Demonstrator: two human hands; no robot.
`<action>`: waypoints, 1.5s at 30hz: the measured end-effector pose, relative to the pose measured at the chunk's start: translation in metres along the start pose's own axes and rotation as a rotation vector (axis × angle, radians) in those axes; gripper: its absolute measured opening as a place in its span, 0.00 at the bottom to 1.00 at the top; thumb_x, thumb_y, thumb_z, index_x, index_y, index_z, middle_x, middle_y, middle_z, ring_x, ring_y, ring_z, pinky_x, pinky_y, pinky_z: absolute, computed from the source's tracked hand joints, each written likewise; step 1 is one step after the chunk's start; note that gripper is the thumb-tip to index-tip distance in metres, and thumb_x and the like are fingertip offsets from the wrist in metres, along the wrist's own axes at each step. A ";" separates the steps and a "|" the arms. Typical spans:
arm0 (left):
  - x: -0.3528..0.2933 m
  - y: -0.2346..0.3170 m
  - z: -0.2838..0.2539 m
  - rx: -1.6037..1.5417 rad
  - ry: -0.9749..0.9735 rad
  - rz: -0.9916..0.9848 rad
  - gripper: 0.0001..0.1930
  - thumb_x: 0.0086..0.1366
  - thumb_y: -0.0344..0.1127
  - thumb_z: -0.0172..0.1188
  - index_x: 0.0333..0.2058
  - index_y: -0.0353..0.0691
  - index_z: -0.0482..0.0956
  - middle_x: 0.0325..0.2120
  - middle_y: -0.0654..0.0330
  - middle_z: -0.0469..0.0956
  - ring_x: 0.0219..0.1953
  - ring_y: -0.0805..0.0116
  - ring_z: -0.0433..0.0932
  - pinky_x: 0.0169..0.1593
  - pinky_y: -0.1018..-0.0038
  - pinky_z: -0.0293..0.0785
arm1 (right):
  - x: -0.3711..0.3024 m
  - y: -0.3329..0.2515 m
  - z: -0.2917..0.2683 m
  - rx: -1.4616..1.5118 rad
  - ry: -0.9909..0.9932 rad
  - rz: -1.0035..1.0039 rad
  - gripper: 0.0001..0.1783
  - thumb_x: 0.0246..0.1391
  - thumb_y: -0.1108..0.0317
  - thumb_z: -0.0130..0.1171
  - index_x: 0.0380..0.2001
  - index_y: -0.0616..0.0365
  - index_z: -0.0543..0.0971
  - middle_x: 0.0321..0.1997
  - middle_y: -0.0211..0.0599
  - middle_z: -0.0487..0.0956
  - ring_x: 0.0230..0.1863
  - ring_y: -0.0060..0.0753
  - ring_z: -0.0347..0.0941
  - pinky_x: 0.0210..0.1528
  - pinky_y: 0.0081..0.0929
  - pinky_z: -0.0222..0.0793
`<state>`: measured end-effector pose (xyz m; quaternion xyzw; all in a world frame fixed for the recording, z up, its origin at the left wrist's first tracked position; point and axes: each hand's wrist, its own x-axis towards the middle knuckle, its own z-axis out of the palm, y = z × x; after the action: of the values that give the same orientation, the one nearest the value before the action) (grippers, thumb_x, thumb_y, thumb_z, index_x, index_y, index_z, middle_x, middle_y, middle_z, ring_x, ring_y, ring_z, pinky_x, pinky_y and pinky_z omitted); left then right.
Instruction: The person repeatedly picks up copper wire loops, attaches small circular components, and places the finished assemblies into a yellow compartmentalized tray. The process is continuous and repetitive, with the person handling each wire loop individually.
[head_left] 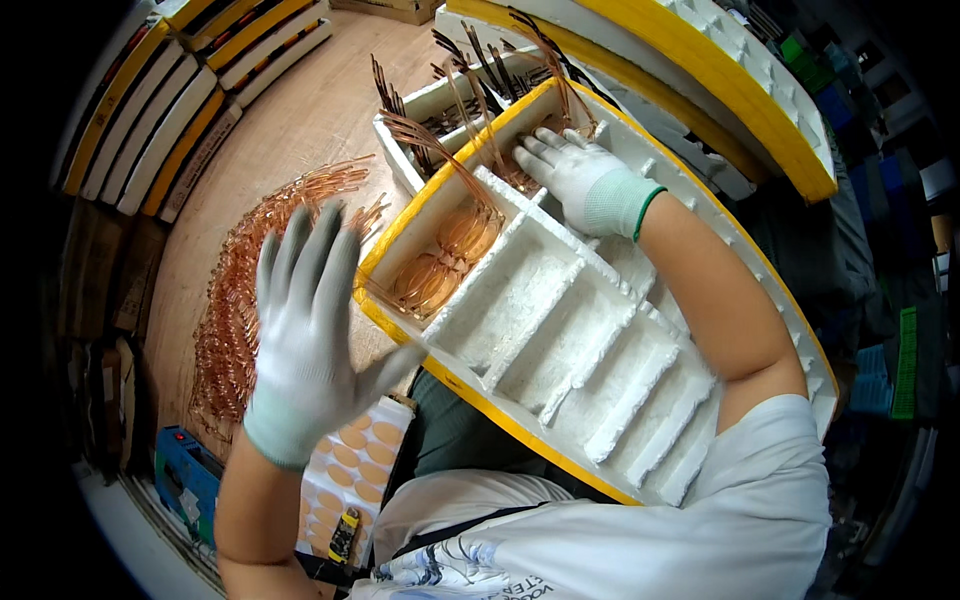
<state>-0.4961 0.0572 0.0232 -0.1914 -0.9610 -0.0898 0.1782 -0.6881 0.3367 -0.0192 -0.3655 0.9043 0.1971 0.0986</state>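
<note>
Head view shows the bench (300,110), a pale wooden surface, stretching out ahead of you. Slanting across it toward your right side is the long white foam tray (510,290) with yellow outer edges, divided into compartments. More yellow-and-white foam trays (700,40) stand beyond it at the upper right, and a stack of white and yellow slabs (130,120) is at the upper left. A curved heap of copper coils (225,330) lies on the bench to your left. Behind the far end of the long tray sits a smaller white tray (398,160) with dark-tipped leads standing up from it.

Your gloved left hand (305,340) hangs in front of the heap, its fingers spread wide and holding nothing. Your gloved right hand (590,180) reaches into a far-end compartment, fingers stretched out over copper wire; their undersides are hidden, so you cannot tell whether they grip any.

Near your lap lies a sheet of tan ovals (350,470), with a blue box (190,485) to its left. The near corner compartment holds looped coils (430,285), their leads rising over the divider. Smallest is the yellow-and-black cutter (345,535) on the sheet.
</note>
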 end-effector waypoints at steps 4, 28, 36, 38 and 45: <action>-0.086 0.007 0.017 -0.434 0.111 -0.348 0.43 0.60 0.46 0.65 0.66 0.26 0.56 0.64 0.34 0.61 0.67 0.38 0.60 0.71 0.52 0.51 | -0.015 0.010 0.007 0.247 0.298 0.027 0.38 0.51 0.76 0.47 0.69 0.57 0.61 0.73 0.49 0.59 0.75 0.48 0.51 0.77 0.40 0.46; 0.112 0.042 0.057 0.166 -0.050 0.126 0.45 0.65 0.69 0.48 0.70 0.42 0.56 0.72 0.49 0.50 0.75 0.50 0.44 0.75 0.55 0.34 | -0.054 -0.007 0.017 0.368 0.416 0.099 0.37 0.64 0.39 0.46 0.66 0.52 0.66 0.71 0.52 0.62 0.73 0.56 0.55 0.73 0.49 0.50; 0.144 0.007 0.088 0.277 -0.242 -0.026 0.53 0.58 0.73 0.54 0.69 0.37 0.56 0.71 0.50 0.53 0.74 0.52 0.48 0.75 0.53 0.38 | -0.044 0.006 0.018 0.339 0.326 0.051 0.40 0.62 0.34 0.46 0.65 0.55 0.67 0.70 0.54 0.63 0.71 0.61 0.57 0.73 0.49 0.51; 0.145 0.008 0.089 0.268 -0.240 -0.013 0.53 0.58 0.73 0.55 0.69 0.36 0.56 0.71 0.49 0.53 0.74 0.51 0.48 0.75 0.53 0.39 | -0.043 0.003 0.018 0.444 0.358 0.071 0.40 0.61 0.37 0.49 0.65 0.55 0.66 0.71 0.54 0.61 0.70 0.62 0.57 0.73 0.49 0.52; 0.131 0.000 0.081 0.204 -0.093 0.051 0.54 0.58 0.75 0.53 0.69 0.34 0.55 0.70 0.44 0.53 0.74 0.47 0.47 0.74 0.50 0.39 | -0.056 0.014 0.021 0.448 0.467 0.087 0.39 0.58 0.41 0.58 0.64 0.55 0.66 0.69 0.56 0.63 0.68 0.61 0.60 0.68 0.46 0.59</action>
<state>-0.6338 0.1204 -0.0022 -0.2004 -0.9672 0.0219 0.1544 -0.6577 0.3897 -0.0158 -0.3313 0.9381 -0.0922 -0.0421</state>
